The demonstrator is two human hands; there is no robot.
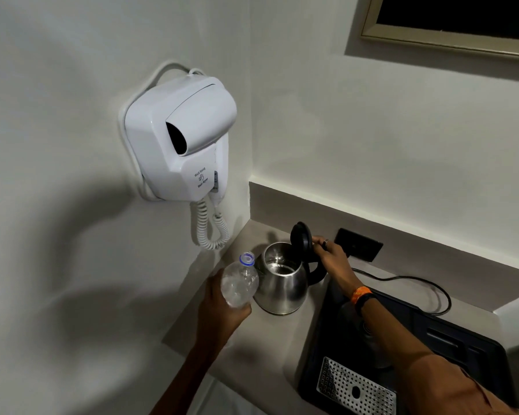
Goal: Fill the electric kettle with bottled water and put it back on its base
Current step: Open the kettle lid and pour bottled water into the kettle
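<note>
A steel electric kettle (282, 284) stands on the grey counter (282, 348), off its base, with its black lid (300, 238) swung up and some water visible inside. My right hand (331, 256) rests on the top of the kettle's black handle, fingertips at the lid. My left hand (222, 304) grips a clear plastic water bottle (239, 284) by its lower part. The bottle is uncapped, held roughly upright just left of the kettle, its mouth near the kettle's rim. The kettle base is hard to make out on the dark tray under my right forearm.
A black tray (450, 333) with a perforated metal drip grid (354, 387) lies right of the kettle. A black power cord (426, 283) runs along the counter behind it, below a dark wall socket (360, 244). A white wall hair dryer (177, 139) with coiled cord hangs at left.
</note>
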